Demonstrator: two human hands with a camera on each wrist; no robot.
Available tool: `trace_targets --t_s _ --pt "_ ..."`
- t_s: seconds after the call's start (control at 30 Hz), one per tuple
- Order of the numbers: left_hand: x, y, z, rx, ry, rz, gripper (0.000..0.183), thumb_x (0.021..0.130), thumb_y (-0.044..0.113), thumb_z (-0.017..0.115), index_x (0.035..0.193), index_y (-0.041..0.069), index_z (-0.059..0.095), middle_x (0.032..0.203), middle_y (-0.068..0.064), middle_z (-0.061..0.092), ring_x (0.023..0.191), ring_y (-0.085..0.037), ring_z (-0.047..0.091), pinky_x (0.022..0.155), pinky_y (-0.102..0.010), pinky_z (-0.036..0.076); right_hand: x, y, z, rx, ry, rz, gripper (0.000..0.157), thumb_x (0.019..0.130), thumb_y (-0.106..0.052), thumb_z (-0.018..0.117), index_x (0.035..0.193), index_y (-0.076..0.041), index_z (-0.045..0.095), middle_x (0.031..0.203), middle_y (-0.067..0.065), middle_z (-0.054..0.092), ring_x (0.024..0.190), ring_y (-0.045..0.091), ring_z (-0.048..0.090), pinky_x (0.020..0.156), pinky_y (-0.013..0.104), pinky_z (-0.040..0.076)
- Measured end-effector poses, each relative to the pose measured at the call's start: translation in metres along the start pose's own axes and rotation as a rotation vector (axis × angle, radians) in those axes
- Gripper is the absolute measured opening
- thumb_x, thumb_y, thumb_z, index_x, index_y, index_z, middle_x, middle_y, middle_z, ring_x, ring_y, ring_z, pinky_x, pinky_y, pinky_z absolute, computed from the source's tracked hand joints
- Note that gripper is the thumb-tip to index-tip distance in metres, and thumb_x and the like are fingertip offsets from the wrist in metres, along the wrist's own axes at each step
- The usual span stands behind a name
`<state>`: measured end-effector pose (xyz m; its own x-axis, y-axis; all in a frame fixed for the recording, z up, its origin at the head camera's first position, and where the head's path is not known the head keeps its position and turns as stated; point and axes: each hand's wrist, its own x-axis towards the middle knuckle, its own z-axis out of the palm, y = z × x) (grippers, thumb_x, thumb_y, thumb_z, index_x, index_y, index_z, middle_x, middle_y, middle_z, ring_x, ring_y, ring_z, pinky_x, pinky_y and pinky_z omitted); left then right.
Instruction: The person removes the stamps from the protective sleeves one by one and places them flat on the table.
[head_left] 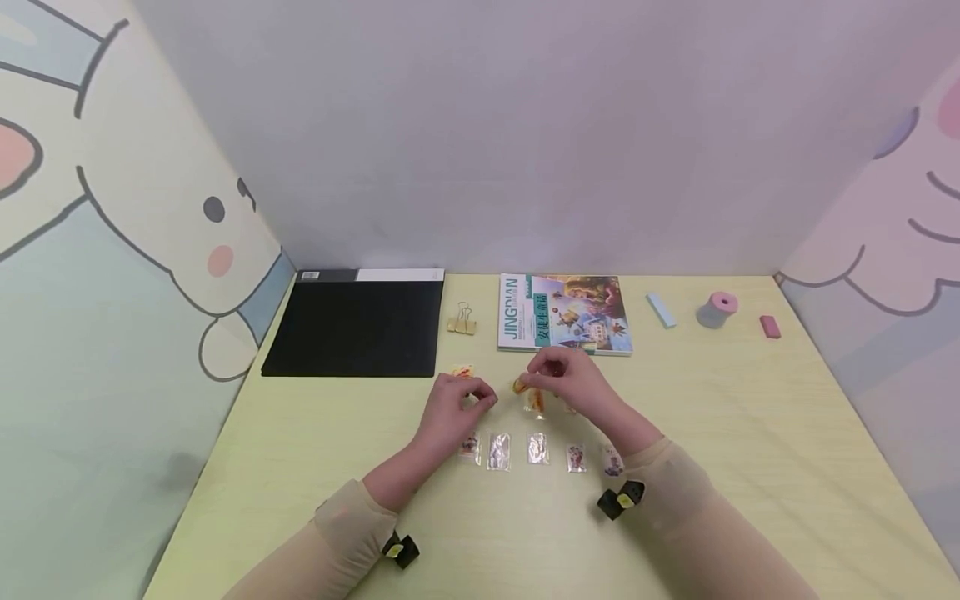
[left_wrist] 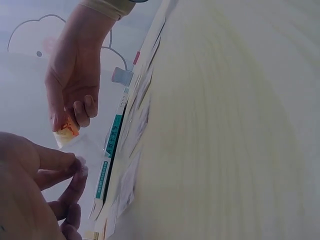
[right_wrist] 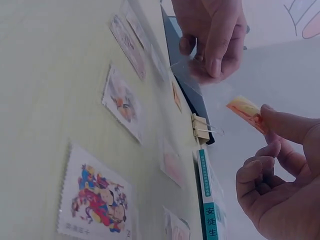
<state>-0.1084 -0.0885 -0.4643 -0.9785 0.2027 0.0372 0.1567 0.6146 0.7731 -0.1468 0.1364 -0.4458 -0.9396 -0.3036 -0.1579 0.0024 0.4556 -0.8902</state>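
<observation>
My right hand (head_left: 573, 385) pinches a yellow-and-orange stamp (right_wrist: 245, 111) between thumb and forefinger, held above the table. Facing it, my left hand (head_left: 454, 410) pinches a thin clear plastic sleeve (right_wrist: 186, 73) by its edge. The stamp and the sleeve are close together, with a small gap showing in the right wrist view. Below the hands lies a row of small stamps, including a colourful perforated stamp (right_wrist: 97, 197) and a pale one (head_left: 498, 451). Another orange stamp (head_left: 536, 402) lies under the right hand, partly hidden; one more (head_left: 462, 371) lies beyond the left hand.
Behind the hands are a black board (head_left: 352, 327), a gold binder clip (head_left: 462, 319) and an illustrated book (head_left: 566, 313). Toward the right lie a light-blue strip (head_left: 662, 310), a pink-topped spool (head_left: 717, 309) and a red eraser-like block (head_left: 770, 326). Walls bound the table's back and sides.
</observation>
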Motion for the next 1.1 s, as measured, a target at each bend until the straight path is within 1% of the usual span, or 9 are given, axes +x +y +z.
trace_targets --t_s 0.1,0.2,0.27,0.4,0.57,0.73,0.9,0.97,1.1 --pt "0.000 -0.001 0.001 0.024 0.032 -0.038 0.004 0.083 0.026 0.071 0.082 0.024 0.073 0.076 0.018 0.064 0.086 -0.017 0.047 0.076 -0.032 0.032 0.006 0.000 -0.001 0.018 0.004 0.051 0.020 0.079 -0.038 0.072 0.087 -0.020 0.067 0.085 0.012 0.066 0.067 0.030 0.054 0.056 0.034 0.045" --pt "0.001 -0.001 0.003 0.031 0.037 -0.075 0.003 0.081 0.026 0.072 0.078 0.024 0.074 0.072 0.016 0.064 0.084 -0.015 0.050 0.077 -0.032 0.034 0.015 0.001 0.000 0.004 -0.012 0.099 0.018 0.081 -0.034 0.071 0.087 -0.017 0.068 0.085 0.015 0.067 0.068 0.034 0.056 0.055 0.035 0.045" --pt "0.002 -0.001 0.004 0.035 0.033 -0.100 0.004 0.079 0.026 0.074 0.075 0.025 0.073 0.069 0.016 0.063 0.082 -0.013 0.052 0.078 -0.031 0.037 0.021 0.002 0.003 -0.034 -0.023 0.130 0.018 0.081 -0.032 0.071 0.086 -0.016 0.068 0.082 0.014 0.067 0.066 0.032 0.057 0.053 0.032 0.045" --pt "0.004 0.001 0.007 0.097 0.033 -0.129 0.008 0.076 0.028 0.076 0.070 0.026 0.071 0.064 0.016 0.062 0.079 -0.009 0.054 0.076 -0.031 0.040 0.034 0.002 0.010 -0.134 -0.021 0.191 0.017 0.080 -0.033 0.072 0.081 -0.016 0.071 0.076 0.008 0.067 0.062 0.023 0.058 0.051 0.028 0.042" --pt "0.004 0.003 0.009 0.224 0.048 -0.127 0.016 0.074 0.031 0.077 0.063 0.026 0.065 0.057 0.016 0.055 0.076 -0.014 0.049 0.072 -0.032 0.037 0.046 -0.001 0.017 -0.251 -0.012 0.239 0.018 0.078 -0.033 0.074 0.073 -0.016 0.073 0.069 0.004 0.068 0.056 0.017 0.056 0.051 0.028 0.042" --pt "0.005 0.002 0.012 0.315 0.072 -0.105 0.021 0.073 0.030 0.076 0.058 0.027 0.061 0.052 0.014 0.049 0.077 -0.018 0.045 0.072 -0.034 0.034 0.054 -0.005 0.025 -0.394 -0.017 0.252 0.022 0.077 -0.031 0.073 0.065 -0.014 0.070 0.061 0.001 0.065 0.049 0.013 0.051 0.047 0.027 0.039" --pt "0.006 0.000 0.014 0.362 0.083 -0.106 0.023 0.073 0.031 0.076 0.057 0.026 0.059 0.052 0.011 0.047 0.078 -0.019 0.044 0.071 -0.034 0.032 0.058 -0.010 0.034 -0.519 -0.014 0.251 0.026 0.075 -0.029 0.071 0.058 -0.012 0.063 0.051 -0.002 0.053 0.045 0.013 0.045 0.043 0.026 0.033" --pt "0.006 0.000 0.016 0.377 0.081 -0.115 0.024 0.073 0.032 0.075 0.057 0.026 0.058 0.053 0.011 0.047 0.078 -0.019 0.043 0.070 -0.033 0.031 0.059 -0.012 0.036 -0.548 -0.009 0.256 0.029 0.075 -0.030 0.071 0.056 -0.012 0.060 0.048 -0.003 0.048 0.044 0.013 0.044 0.041 0.026 0.031" --pt "0.007 -0.002 0.018 0.399 0.082 -0.116 0.024 0.073 0.033 0.075 0.058 0.026 0.058 0.055 0.010 0.047 0.077 -0.019 0.042 0.069 -0.032 0.030 0.059 -0.013 0.039 -0.573 0.008 0.269 0.032 0.076 -0.033 0.071 0.055 -0.013 0.059 0.048 -0.003 0.048 0.044 0.013 0.044 0.041 0.027 0.030"
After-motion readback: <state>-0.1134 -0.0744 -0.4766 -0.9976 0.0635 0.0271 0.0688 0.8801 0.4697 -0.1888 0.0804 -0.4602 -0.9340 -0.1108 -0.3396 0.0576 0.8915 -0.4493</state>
